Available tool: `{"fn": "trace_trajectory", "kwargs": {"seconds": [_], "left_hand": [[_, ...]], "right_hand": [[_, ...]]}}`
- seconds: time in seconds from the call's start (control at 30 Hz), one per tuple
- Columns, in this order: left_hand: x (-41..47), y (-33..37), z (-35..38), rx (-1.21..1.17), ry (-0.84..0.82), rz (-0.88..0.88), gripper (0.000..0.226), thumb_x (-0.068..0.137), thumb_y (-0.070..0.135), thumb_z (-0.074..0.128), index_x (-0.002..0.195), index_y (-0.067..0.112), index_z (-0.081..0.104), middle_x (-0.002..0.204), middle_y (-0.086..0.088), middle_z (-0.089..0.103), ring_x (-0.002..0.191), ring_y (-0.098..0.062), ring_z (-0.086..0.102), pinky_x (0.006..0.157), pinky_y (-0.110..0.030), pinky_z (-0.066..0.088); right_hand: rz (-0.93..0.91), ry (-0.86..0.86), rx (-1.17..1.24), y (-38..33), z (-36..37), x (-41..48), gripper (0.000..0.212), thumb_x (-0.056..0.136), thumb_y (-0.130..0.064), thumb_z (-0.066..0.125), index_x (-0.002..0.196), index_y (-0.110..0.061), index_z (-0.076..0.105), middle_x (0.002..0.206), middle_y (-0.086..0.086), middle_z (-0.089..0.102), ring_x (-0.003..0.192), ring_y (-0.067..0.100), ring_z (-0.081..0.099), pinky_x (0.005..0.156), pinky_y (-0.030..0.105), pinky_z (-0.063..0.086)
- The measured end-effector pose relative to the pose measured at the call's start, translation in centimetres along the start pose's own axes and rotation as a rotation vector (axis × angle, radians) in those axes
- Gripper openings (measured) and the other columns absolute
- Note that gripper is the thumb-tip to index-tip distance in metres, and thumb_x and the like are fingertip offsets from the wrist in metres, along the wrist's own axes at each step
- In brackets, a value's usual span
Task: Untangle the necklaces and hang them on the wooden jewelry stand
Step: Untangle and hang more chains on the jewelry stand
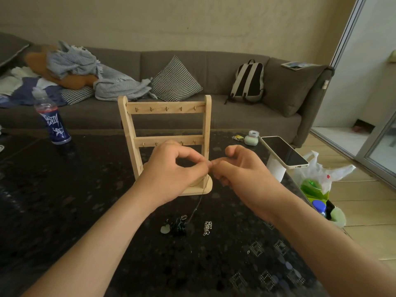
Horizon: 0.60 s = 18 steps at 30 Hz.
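Note:
A wooden jewelry stand [165, 125] with two rows of small hooks stands on the dark table; no necklace hangs on it. In front of its base, my left hand [173, 168] and my right hand [240, 168] meet fingertip to fingertip, both pinching the top of a thin chain necklace [199, 202]. The chain hangs down to the table near a dark tangled necklace with a pale green pendant [174, 227]. A small silver chain [207, 228] lies bunched to the right of it.
A blue bottle [54, 125] stands at the table's left. At the right edge lie a phone [284, 152] on a white block and a small green case [251, 139]. A plastic bag of items [317, 185] sits on the floor. A grey sofa [214, 116] runs behind.

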<state>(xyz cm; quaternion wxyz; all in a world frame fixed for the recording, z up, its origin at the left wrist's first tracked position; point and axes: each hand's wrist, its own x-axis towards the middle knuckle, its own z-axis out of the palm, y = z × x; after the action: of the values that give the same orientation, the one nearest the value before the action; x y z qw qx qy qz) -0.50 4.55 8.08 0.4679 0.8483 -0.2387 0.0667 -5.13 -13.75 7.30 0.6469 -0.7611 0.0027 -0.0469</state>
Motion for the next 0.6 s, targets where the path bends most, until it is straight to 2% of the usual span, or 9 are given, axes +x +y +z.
{"fn": "trace_trajectory", "kwargs": {"seconds": [0.07,0.1,0.2,0.27,0.33,0.4,0.47,0.6], "left_hand": [[-0.01,-0.03,0.04,0.030,0.014,0.009,0.006,0.089,0.043,0.080,0.091,0.039,0.084,0.103,0.017,0.065,0.109,0.000,0.053,0.084,-0.020,0.037],[-0.05,-0.03,0.15,0.037,0.018,0.018,0.006,0.089,0.044,0.079,0.091,0.040,0.083,0.106,0.017,0.064,0.111,0.000,0.053,0.087,-0.022,0.038],[0.00,0.01,0.54,0.050,0.017,0.041,0.001,0.090,0.042,0.078,0.090,0.043,0.077,0.113,0.016,0.061,0.119,-0.007,0.052,0.106,-0.047,0.044],[0.03,-0.09,0.72,0.055,-0.005,0.058,0.005,0.093,0.036,0.077,0.090,0.040,0.075,0.107,0.017,0.062,0.113,-0.009,0.057,0.107,-0.056,0.046],[0.16,-0.34,0.76,0.060,-0.031,0.076,0.008,0.097,0.032,0.072,0.090,0.036,0.072,0.094,0.016,0.066,0.097,-0.007,0.063,0.099,-0.054,0.052],[0.34,-0.63,0.65,0.062,-0.042,0.067,0.011,0.100,0.030,0.066,0.090,0.034,0.069,0.083,0.012,0.066,0.084,-0.008,0.065,0.087,-0.045,0.056],[0.37,-0.73,0.55,0.050,-0.046,0.050,0.012,0.103,0.030,0.063,0.092,0.029,0.069,0.080,0.009,0.068,0.080,-0.009,0.066,0.078,-0.035,0.057],[0.27,-0.71,0.55,-0.031,-0.098,0.061,0.013,0.104,0.032,0.063,0.098,0.028,0.073,0.084,0.009,0.072,0.081,-0.010,0.070,0.067,-0.032,0.061]], "right_hand": [[-0.011,0.010,-0.018,-0.09,0.04,-0.09,0.026,0.098,-0.013,0.067,0.115,-0.017,0.048,0.102,0.019,0.073,0.079,0.021,0.049,0.076,0.038,0.047],[-0.015,0.010,-0.022,-0.06,0.02,-0.11,0.026,0.098,-0.013,0.067,0.114,-0.017,0.047,0.100,0.020,0.072,0.080,0.023,0.047,0.076,0.039,0.046],[-0.014,0.002,-0.037,0.05,-0.09,-0.06,0.024,0.097,-0.009,0.066,0.110,-0.016,0.046,0.090,0.012,0.069,0.080,0.026,0.046,0.076,0.041,0.045],[0.000,0.007,-0.038,0.09,-0.04,0.08,0.023,0.096,-0.009,0.066,0.107,-0.017,0.047,0.088,0.006,0.068,0.080,0.025,0.047,0.075,0.040,0.045],[0.009,0.018,-0.025,0.06,0.04,0.16,0.022,0.092,-0.013,0.066,0.103,-0.020,0.047,0.088,0.006,0.066,0.081,0.024,0.048,0.074,0.041,0.044],[0.006,0.022,-0.021,0.02,0.03,0.24,0.021,0.087,-0.019,0.064,0.099,-0.021,0.047,0.088,0.005,0.064,0.083,0.023,0.048,0.075,0.041,0.043],[0.010,0.012,-0.046,-0.06,0.01,0.15,0.023,0.083,-0.023,0.063,0.099,-0.021,0.048,0.089,0.004,0.064,0.083,0.023,0.050,0.075,0.042,0.044],[0.022,-0.004,-0.079,-0.16,-0.05,0.08,0.027,0.080,-0.024,0.063,0.103,-0.021,0.049,0.091,0.005,0.065,0.082,0.022,0.050,0.074,0.042,0.043]]}}
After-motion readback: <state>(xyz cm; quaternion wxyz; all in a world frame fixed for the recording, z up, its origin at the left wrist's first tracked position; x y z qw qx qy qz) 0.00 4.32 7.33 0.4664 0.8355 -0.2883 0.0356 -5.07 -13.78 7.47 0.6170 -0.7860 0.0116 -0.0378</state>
